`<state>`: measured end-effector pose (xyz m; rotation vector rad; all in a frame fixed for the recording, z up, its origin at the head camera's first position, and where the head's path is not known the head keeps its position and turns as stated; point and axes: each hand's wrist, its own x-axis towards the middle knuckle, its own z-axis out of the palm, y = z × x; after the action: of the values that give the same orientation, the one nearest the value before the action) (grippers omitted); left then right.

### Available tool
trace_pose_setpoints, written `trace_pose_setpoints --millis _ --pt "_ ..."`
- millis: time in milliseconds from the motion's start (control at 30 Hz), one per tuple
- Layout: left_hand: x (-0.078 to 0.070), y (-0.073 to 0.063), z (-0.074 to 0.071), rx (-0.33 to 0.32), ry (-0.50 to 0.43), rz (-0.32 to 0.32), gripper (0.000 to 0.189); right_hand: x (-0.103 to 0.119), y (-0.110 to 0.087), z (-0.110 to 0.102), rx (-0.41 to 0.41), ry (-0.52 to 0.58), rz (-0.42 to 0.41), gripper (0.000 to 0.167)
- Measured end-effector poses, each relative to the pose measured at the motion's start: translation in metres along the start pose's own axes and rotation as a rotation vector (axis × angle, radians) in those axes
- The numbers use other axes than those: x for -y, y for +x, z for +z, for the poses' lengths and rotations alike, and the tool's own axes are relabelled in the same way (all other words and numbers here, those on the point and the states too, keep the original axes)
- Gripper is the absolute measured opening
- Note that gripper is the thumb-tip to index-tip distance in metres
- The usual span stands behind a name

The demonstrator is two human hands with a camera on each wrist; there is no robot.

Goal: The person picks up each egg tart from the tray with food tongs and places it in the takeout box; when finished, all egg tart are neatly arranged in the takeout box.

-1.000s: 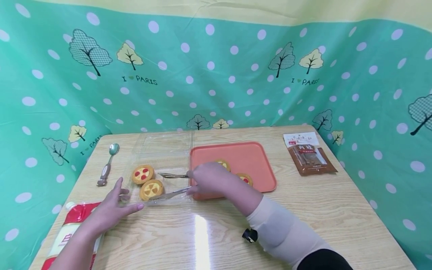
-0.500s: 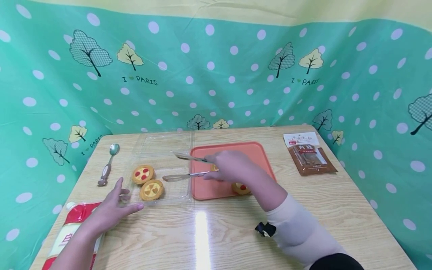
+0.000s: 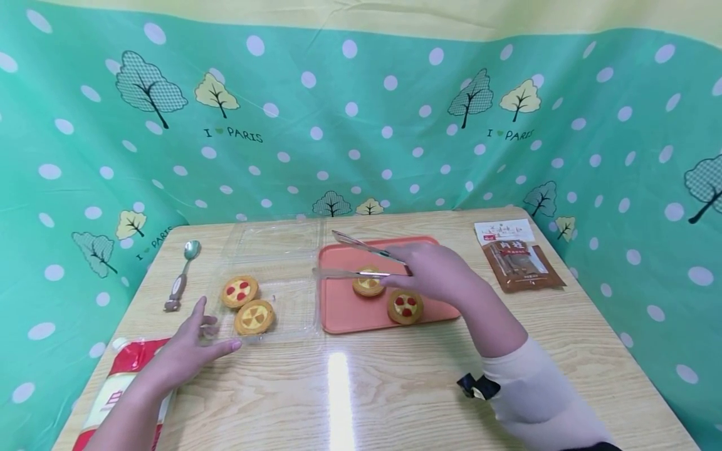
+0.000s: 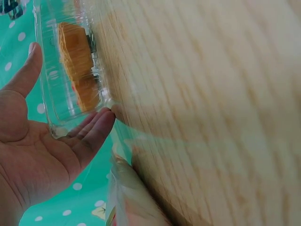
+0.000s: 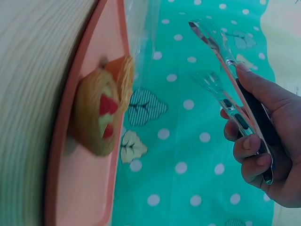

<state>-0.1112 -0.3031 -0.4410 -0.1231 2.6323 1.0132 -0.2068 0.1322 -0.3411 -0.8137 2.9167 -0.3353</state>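
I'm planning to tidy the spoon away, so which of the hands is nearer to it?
Left. In the head view, the left hand is just below the spoon, apart from it; the right hand, holding tongs above the pink tray, is well off to the right.

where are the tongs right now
In the head view, near the middle: the right hand holds the tongs over the pink tray, their tips pointing left toward the clear container.
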Motion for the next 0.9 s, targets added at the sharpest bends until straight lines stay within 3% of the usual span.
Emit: trace_pose_setpoints --millis 333,667,900 --pt "-0.001 0.000 0.000 -0.002 0.003 0.002 0.125 -0.028 -0.028 0.007 -0.019 -0.001 0.057 0.069" --pt "-0.001 0.000 0.000 0.005 0.005 -0.007 0.126 -0.044 -0.057 0.024 0.033 0.020 0.147 0.066" --pt "-0.002 0.000 0.000 0.005 0.005 -0.008 0.126 -0.052 -0.074 0.038 0.016 0.030 0.161 0.080"
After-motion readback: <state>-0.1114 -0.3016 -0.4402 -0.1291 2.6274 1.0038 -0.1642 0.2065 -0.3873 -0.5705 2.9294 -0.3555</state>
